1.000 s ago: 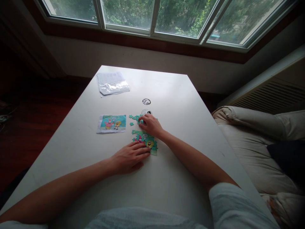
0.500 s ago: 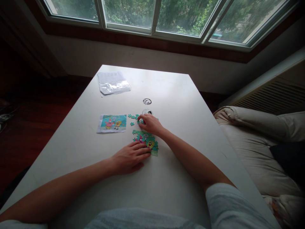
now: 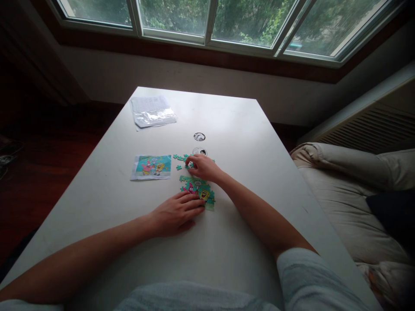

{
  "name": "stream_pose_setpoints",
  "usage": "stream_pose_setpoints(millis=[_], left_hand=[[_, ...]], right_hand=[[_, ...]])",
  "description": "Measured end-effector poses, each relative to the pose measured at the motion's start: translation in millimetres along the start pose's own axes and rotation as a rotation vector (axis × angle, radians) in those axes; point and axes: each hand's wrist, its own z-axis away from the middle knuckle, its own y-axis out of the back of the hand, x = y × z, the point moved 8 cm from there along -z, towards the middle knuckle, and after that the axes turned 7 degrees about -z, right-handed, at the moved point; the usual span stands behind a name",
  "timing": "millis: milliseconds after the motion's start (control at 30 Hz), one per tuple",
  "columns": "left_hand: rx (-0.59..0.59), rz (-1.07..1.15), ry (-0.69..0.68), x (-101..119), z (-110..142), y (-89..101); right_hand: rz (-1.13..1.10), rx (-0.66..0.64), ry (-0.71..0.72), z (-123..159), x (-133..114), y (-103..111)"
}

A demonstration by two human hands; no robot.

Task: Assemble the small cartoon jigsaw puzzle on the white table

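A partly joined jigsaw puzzle (image 3: 203, 191) with cartoon figures on a green ground lies before me on the white table. My left hand (image 3: 181, 211) rests flat across its lower left part, fingers stretched out and covering some of it. Just beyond the puzzle, my right hand (image 3: 203, 167) is bent over loose puzzle pieces (image 3: 180, 158). Its thumb and forefinger are apart, and pieces show in the gap between them. Other pieces are hidden under this hand. Left of the pieces lies a picture sheet (image 3: 151, 167) with similar cartoon figures.
A clear plastic sleeve with papers (image 3: 152, 112) lies at the table's far left corner. Two round openings (image 3: 199, 137) are set in the white table (image 3: 240, 142) beyond my right hand. A pale sofa (image 3: 337, 190) stands to the right, and a window (image 3: 175, 19) is ahead.
The view has shifted very slightly. My left hand stays flat on the puzzle, and my right hand stays over the loose pieces with almost no movement of its fingers.
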Motion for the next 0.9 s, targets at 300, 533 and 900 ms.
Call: stream_pose_setpoints(millis=[300, 533, 900], left_hand=[[-0.026, -0.001, -0.008, 0, 1, -2.2], [-0.033, -0.001, -0.012, -1, 1, -2.3], [-0.02, 0.006, -0.008, -1, 3, -0.1]], right_hand=[[-0.081, -0.011, 0.056, 6, 3, -1], [-0.134, 0.082, 0.123, 11, 0, 2], [-0.84, 0.117, 0.004, 6, 22, -7]])
